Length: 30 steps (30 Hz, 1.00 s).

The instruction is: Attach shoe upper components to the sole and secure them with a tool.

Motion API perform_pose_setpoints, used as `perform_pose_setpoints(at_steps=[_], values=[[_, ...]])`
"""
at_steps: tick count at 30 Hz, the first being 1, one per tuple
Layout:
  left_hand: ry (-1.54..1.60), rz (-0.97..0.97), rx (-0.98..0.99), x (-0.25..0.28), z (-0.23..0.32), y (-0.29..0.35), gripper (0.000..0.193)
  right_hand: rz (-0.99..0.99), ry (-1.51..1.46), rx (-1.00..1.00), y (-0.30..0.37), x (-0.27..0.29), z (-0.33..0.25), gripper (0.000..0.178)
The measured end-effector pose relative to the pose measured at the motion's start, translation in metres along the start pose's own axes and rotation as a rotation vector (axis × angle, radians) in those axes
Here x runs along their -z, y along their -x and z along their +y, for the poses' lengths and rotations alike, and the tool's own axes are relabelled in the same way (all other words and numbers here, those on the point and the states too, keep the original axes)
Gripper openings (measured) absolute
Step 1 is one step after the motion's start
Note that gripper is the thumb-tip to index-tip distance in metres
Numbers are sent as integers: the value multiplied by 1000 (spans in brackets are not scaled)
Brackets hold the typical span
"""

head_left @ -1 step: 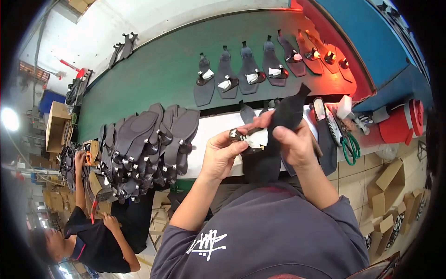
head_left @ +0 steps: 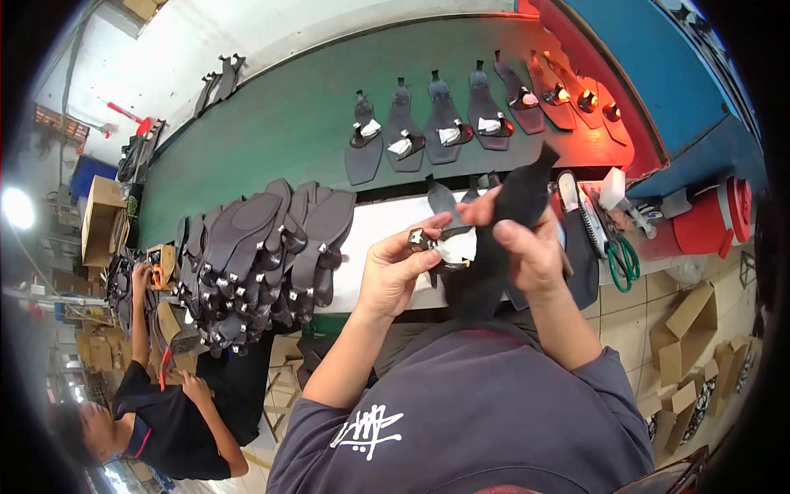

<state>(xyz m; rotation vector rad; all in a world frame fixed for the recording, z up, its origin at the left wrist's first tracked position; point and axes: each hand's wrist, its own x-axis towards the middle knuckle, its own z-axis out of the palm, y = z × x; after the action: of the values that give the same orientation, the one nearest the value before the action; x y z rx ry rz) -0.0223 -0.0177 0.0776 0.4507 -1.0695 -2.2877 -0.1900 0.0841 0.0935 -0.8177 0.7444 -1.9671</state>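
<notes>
My left hand (head_left: 395,267) pinches a small dark, shiny shoe part (head_left: 424,240) with a white patch (head_left: 458,245) on it, thumb in front and fingers behind. In my right hand (head_left: 531,255) is a black shoe sole (head_left: 518,198), gripped between thumb and fingers. Its narrow notched end points up and away, while the broad end hangs down near my lap. The white patch lies right beside the sole; whether they touch, I cannot tell. Beneath my hands more dark soles (head_left: 443,198) rest on the white bench surface (head_left: 374,239), partly hidden.
On the green belt (head_left: 271,123) beyond, several soles (head_left: 399,115) carry small dark parts, the right ones lit red. A heap of dark soles (head_left: 247,239) is at left. Green-handled scissors (head_left: 623,267) and a red container (head_left: 699,218) are right. A co-worker (head_left: 164,428) stands at left.
The black sole in my right hand has turned slightly and shifted a little to the right. My left hand is almost where it was, still pinching the small part.
</notes>
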Motion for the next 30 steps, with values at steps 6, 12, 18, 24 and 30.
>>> perform_pose_setpoints(at_steps=[6,12,18,24,30], values=[[-10,78,-10,19,-4,18,32,-42,505,20,20,-2,-16,40],[20,75,-32,23,-5,24,38,-158,857,57,42,-3,-9,34],[34,55,-53,21,-6,25,37,-111,940,11,44,-13,-10,53],[30,50,-59,22,-10,25,35,-87,875,113,48,-10,2,45],[19,49,-54,23,-11,26,35,-89,857,77,50,-9,4,43]])
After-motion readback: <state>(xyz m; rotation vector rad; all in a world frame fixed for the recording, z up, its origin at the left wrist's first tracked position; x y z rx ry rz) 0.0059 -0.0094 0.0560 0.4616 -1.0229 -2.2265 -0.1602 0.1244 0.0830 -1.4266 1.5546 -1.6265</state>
